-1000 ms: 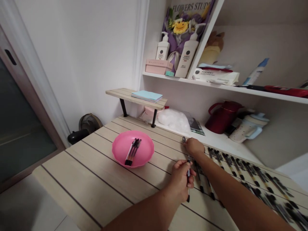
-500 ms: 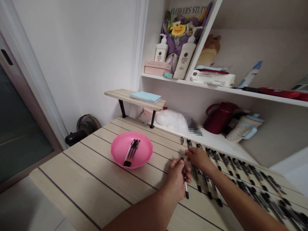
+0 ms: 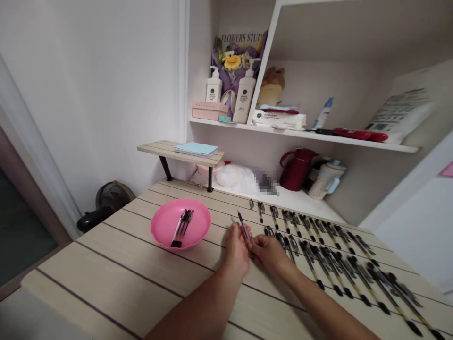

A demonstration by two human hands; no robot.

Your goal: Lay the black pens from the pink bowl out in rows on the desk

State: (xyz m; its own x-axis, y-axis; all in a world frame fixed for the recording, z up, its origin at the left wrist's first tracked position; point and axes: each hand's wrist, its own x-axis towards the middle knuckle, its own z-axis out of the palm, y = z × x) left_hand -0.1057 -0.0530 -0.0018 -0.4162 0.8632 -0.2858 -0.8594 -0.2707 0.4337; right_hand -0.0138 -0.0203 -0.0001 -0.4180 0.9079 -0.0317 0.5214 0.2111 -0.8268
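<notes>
My left hand is closed around an uncapped pen, whose narrow tip points up and away from me. At the pen's lower part, the thumb and fingers of my right hand pinch together on it; that end is hidden between the hands. Several black pens lie side by side in the pink bowl left of my hands. Right of my hands, pen parts and caps are laid out in two rows on the slatted table. A single clear cap lies at the left end of the far row.
The wooden tabletop has dark grooves. A small raised shelf bears blue paper behind the bowl. A red jug and a pale tumbler stand at the back. Bottles occupy the wall shelf above.
My right hand has moved from the far row of pens toward me, onto the pen in my left hand. The pen's lower end is now covered. The whole view has turned to the right.
</notes>
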